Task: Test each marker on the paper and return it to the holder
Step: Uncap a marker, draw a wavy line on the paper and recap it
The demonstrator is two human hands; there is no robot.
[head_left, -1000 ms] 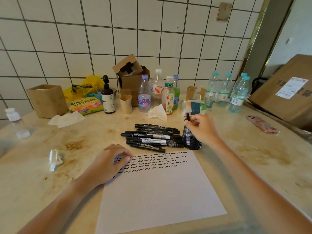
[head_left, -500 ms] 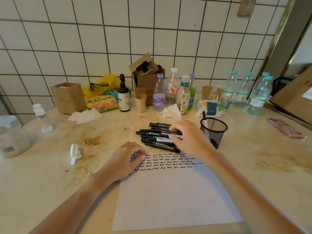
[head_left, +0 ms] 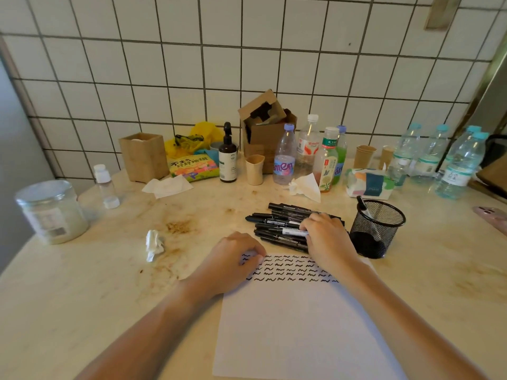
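I see the right hand (head_left: 327,237) lying over the near end of the pile of black markers (head_left: 279,223) on the table (head_left: 82,283), its fingers curled around one white-labelled marker (head_left: 293,232). The left hand (head_left: 233,259) rests on the top left corner of the paper (head_left: 296,325), fingers curled under, pinning the sheet beside rows of black squiggles. The mesh holder (head_left: 375,229) stands just right of the pile with one marker upright inside.
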